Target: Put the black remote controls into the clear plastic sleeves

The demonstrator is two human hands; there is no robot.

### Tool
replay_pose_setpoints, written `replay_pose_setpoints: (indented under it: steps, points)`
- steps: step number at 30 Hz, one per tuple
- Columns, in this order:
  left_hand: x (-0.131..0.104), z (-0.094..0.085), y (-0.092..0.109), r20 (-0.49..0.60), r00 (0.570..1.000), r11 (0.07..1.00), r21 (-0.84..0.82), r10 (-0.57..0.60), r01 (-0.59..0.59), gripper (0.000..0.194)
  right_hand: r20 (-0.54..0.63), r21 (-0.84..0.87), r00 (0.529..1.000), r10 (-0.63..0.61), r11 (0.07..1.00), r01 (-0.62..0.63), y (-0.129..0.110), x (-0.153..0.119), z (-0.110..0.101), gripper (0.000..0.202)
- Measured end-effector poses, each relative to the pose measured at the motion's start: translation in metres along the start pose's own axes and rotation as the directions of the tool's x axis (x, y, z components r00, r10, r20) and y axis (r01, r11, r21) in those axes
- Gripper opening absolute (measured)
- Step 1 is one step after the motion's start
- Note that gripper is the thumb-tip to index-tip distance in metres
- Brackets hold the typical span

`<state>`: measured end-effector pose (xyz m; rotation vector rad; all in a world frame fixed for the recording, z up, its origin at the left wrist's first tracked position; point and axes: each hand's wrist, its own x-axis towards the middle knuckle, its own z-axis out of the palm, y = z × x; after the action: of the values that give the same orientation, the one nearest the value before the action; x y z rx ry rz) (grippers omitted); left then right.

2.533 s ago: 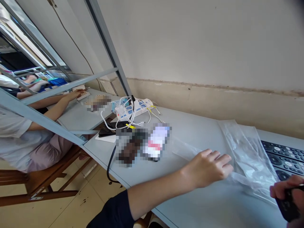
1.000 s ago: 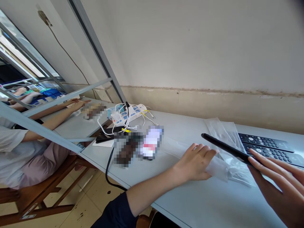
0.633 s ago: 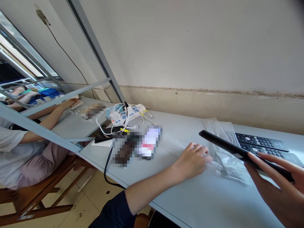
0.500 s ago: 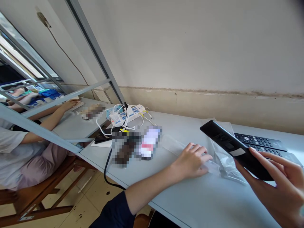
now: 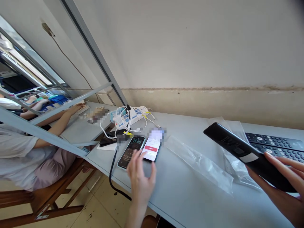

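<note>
My left hand [image 5: 141, 177] is over the near ends of two phones, its fingers apart and nothing in it. Under its fingertips lies a phone with a dark lock screen [image 5: 129, 155]; beside that is a phone with a bright screen and a red button [image 5: 153, 145]. At the right edge my right hand [image 5: 285, 183] grips a black remote control [image 5: 237, 148], tilted up with its smooth back and a white label showing. Behind it on the desk are two more remotes [image 5: 273, 141], buttons up. A clear plastic bag [image 5: 201, 161] lies between my hands.
A white power strip [image 5: 135, 115] with tangled cables stands near the wall. A black cable [image 5: 114, 182] hangs over the desk edge [image 5: 171, 218]. Metal bed-frame bars [image 5: 99, 63] slant across the left, where another person's arm [image 5: 61, 123] rests on a neighbouring desk.
My left hand has moved left, off the plastic bag and over to the phones. My right hand still holds the remote, now slightly further right in view.
</note>
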<state>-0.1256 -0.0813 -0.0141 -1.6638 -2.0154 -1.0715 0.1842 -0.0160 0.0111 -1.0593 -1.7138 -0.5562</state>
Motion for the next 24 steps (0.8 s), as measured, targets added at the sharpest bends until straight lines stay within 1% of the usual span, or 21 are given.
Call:
replay_pose_setpoints:
  steps: [1, 2, 3, 5, 7, 11, 14, 16, 18, 19, 20, 21, 22, 23, 24]
  points:
    - [-0.003, -0.002, -0.012, -0.021, 0.992, 0.989, 0.071, -0.127, 0.128, 0.028, 0.017, 0.003, 1.000, -0.018, 1.000, 0.018, -0.001, 0.000, 0.000, 0.082]
    - [-0.005, -0.004, -0.021, -0.020, 0.976, 0.968, 0.126, -0.216, 0.216, 0.030, 0.033, 0.005, 0.999, -0.040, 0.999, 0.040, -0.001, -0.001, 0.001, 0.080]
    - [-0.006, -0.006, -0.027, -0.018, 0.957, 0.942, 0.173, -0.288, 0.287, 0.033, 0.050, 0.006, 0.997, -0.066, 0.998, 0.066, -0.002, -0.001, 0.001, 0.078]
    - [-0.007, -0.009, -0.033, 0.007, 0.928, 0.902, 0.237, -0.372, 0.360, 0.039, 0.071, 0.007, 0.991, -0.113, 0.994, 0.113, -0.001, -0.002, 0.002, 0.075]
    - [-0.007, -0.010, -0.033, 0.043, 0.915, 0.886, 0.271, -0.402, 0.377, 0.042, 0.072, 0.004, 0.989, -0.131, 0.991, 0.131, 0.000, -0.003, 0.003, 0.076]
    - [-0.006, -0.007, -0.030, 0.084, 0.912, 0.888, 0.279, -0.401, 0.364, 0.044, 0.064, 0.003, 0.994, -0.091, 0.996, 0.091, 0.000, -0.003, 0.004, 0.080]
    - [-0.007, -0.005, -0.032, 0.059, 0.921, 0.897, 0.259, -0.384, 0.357, 0.045, 0.072, 0.010, 0.994, -0.082, 0.997, 0.082, -0.001, -0.001, 0.004, 0.077]
    - [-0.008, -0.005, -0.034, 0.011, 0.927, 0.905, 0.221, -0.374, 0.363, 0.044, 0.076, 0.012, 0.993, -0.094, 0.996, 0.094, -0.001, 0.001, 0.004, 0.074]
    - [-0.008, -0.007, -0.033, -0.064, 0.938, 0.927, 0.145, -0.341, 0.347, 0.038, 0.103, 0.023, 0.988, -0.119, 0.993, 0.117, -0.001, 0.003, 0.003, 0.072]
    - [-0.007, -0.009, -0.031, -0.104, 0.947, 0.946, 0.087, -0.303, 0.312, 0.035, 0.110, 0.024, 0.986, -0.127, 0.992, 0.125, -0.001, 0.004, 0.002, 0.072]
    - [-0.006, -0.012, -0.028, -0.132, 0.960, 0.967, 0.023, -0.248, 0.253, 0.030, 0.116, 0.020, 0.984, -0.136, 0.991, 0.135, -0.002, 0.004, 0.002, 0.071]
    - [-0.004, -0.014, -0.022, -0.140, 0.975, 0.985, -0.043, -0.173, 0.168, 0.025, 0.111, 0.013, 0.982, -0.151, 0.989, 0.151, -0.003, 0.005, 0.001, 0.070]
    - [-0.001, -0.016, -0.014, -0.116, 0.990, 0.992, -0.112, -0.075, 0.062, 0.021, 0.100, 0.004, 0.981, -0.168, 0.986, 0.168, -0.004, 0.004, 0.000, 0.069]
    - [0.001, -0.018, -0.004, -0.048, 0.998, 0.985, -0.168, 0.032, -0.039, 0.020, 0.090, -0.006, 0.980, -0.178, 0.984, 0.179, -0.005, 0.004, 0.000, 0.069]
    - [0.004, -0.018, 0.008, 0.044, 0.985, 0.960, -0.233, 0.168, -0.154, 0.021, 0.094, -0.010, 0.980, -0.176, 0.984, 0.177, -0.007, 0.004, -0.001, 0.068]
